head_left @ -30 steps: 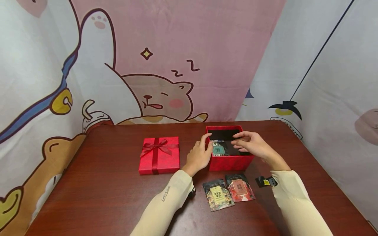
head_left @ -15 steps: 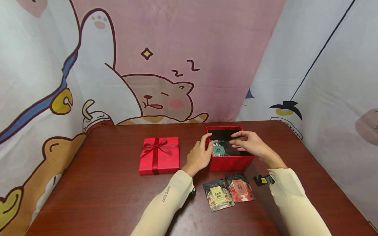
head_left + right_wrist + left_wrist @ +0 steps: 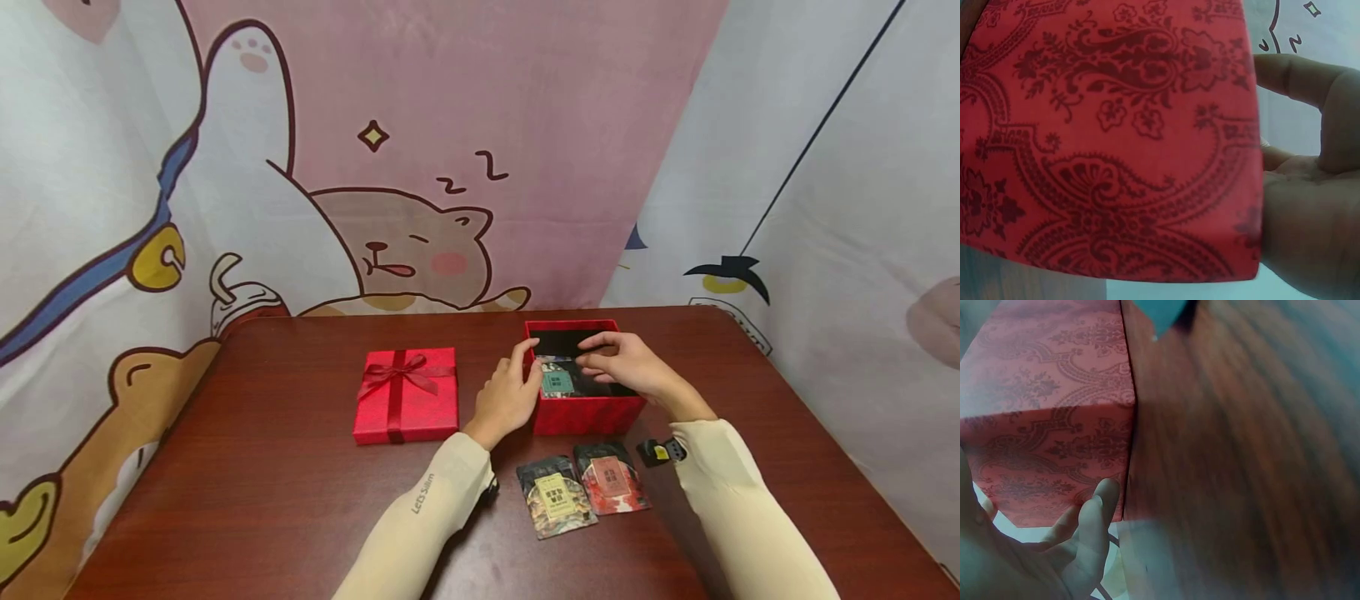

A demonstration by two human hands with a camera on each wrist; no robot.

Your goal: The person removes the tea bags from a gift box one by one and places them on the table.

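An uncovered red gift box point(image 3: 588, 415) with a dark inside stands at the right of the table. My left hand point(image 3: 504, 402) holds its left wall, with fingertips at the rim; in the left wrist view, its fingers point(image 3: 1092, 531) lie against the patterned side. In the box, towards the left, is a black packet with a green label point(image 3: 557, 382). My right hand point(image 3: 630, 362) reaches over the right rim, its thumb and index finger apart above the dark contents. In the right wrist view the box wall point(image 3: 1122, 150) hides part of this hand.
Two flat packets lie in front of the box, one with a yellow label point(image 3: 557, 497) and one with a red label point(image 3: 611, 478). A red lid with a ribbon bow point(image 3: 406, 396) rests left of the box on the brown table point(image 3: 300, 500). A cartoon-printed curtain point(image 3: 585, 150) hangs behind.
My right hand has moved slightly left, further over the inside of the box. The left hand, the lid and the two packets in front stay where they were.
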